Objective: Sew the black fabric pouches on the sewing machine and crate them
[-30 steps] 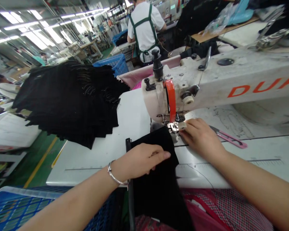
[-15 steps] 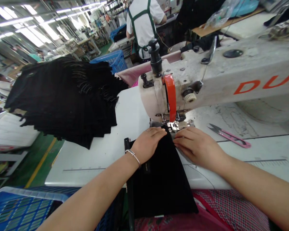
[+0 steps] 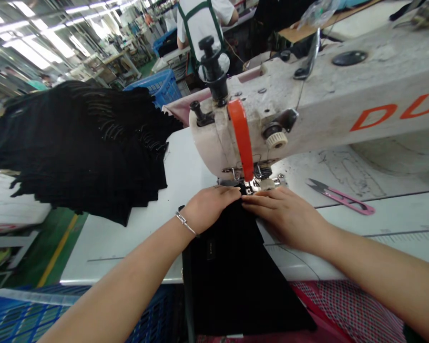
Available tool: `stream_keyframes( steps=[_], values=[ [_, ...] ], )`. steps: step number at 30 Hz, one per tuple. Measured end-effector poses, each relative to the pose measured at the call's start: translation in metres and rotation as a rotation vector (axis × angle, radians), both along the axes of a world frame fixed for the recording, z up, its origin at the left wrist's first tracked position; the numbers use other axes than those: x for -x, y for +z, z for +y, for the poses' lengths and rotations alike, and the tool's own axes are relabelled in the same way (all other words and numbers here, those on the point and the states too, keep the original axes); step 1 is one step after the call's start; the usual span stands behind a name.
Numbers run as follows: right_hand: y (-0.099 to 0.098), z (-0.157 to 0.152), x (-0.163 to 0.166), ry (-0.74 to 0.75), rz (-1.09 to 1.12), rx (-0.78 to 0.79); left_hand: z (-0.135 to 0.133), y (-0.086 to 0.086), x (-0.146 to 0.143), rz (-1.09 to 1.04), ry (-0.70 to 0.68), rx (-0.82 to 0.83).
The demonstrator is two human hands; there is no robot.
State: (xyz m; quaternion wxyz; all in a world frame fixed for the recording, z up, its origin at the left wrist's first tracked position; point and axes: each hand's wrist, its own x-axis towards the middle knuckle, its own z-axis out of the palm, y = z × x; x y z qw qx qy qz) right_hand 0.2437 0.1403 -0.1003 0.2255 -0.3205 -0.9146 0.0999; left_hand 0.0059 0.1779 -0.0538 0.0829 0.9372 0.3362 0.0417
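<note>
Across the space in front of me runs a smooth white table (image 3: pixel 107 243), hard and faintly glossy, its near edge printed with ruler marks. On it stands the bulky sewing machine (image 3: pixel 318 95), its pale casing scuffed and grimy; its head partly blocks my view of a person (image 3: pixel 200 24) in a white top with green straps. Left of it spreads a thick stack (image 3: pixel 78 152) of matte black pieces, edges fanned in ragged steps. At lower left sits a blue plastic lattice basket (image 3: pixel 17 314). The soft black cloth (image 3: pixel 243 290) lies from the presser foot (image 3: pixel 250 186) down over the table's near edge. My left hand (image 3: pixel 212 207) rests on it, fingers close together; my right hand (image 3: pixel 289 219) reaches its edge with fingers extended, tips beside the left's. I cannot tell whether either pinches the fabric. Near my right hand lie pink-handled snips (image 3: pixel 343 196), blades pointed. A thin metal bracelet (image 3: pixel 186 224) rings my left wrist, near a small dark rectangular label (image 3: pixel 210 249) on the cloth.
</note>
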Motion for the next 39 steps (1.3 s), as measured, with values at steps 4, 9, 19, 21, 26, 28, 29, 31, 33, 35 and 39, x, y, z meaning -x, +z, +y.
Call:
stream_keyframes(
  steps=[4, 9, 19, 21, 26, 28, 29, 31, 33, 35, 39],
  values=[
    [0.003, -0.004, 0.004, -0.060, -0.038, 0.015, 0.004, 0.016, -0.010, 0.140, -0.098, 0.052],
    [0.008, -0.009, 0.007, -0.090, -0.021, 0.011, -0.007, 0.020, -0.028, 0.298, -0.203, -0.061],
    [0.004, -0.007, 0.003, -0.057, -0.052, 0.026, -0.021, 0.004, -0.023, 0.160, -0.039, -0.166],
    [0.003, -0.008, 0.003, -0.088, -0.062, 0.015, -0.043, 0.003, -0.006, 0.076, 0.225, -0.188],
    [0.004, -0.009, 0.007, -0.245, -0.087, 0.027, -0.104, -0.005, 0.041, 0.040, 0.937, -0.155],
    [0.005, -0.010, 0.010, -0.248, -0.052, 0.067, -0.111, -0.010, 0.051, -0.080, 1.022, -0.019],
    [0.005, -0.012, 0.012, -0.244, -0.009, 0.109, -0.109, -0.013, 0.054, -0.195, 1.058, 0.061],
    [0.008, -0.019, 0.018, -0.256, 0.158, 0.243, -0.098, -0.016, 0.057, -0.541, 1.125, 0.247],
    [0.011, -0.027, 0.025, -0.312, 0.447, 0.452, -0.086, -0.015, 0.055, -0.952, 1.170, 0.430],
    [0.015, -0.036, 0.032, -0.388, 0.751, 0.766, -0.082, -0.010, 0.049, -1.254, 1.163, 0.601],
    [0.022, -0.048, 0.041, -0.447, 1.100, 1.266, -0.109, 0.004, 0.034, -1.307, 1.001, 1.004]
  ],
)
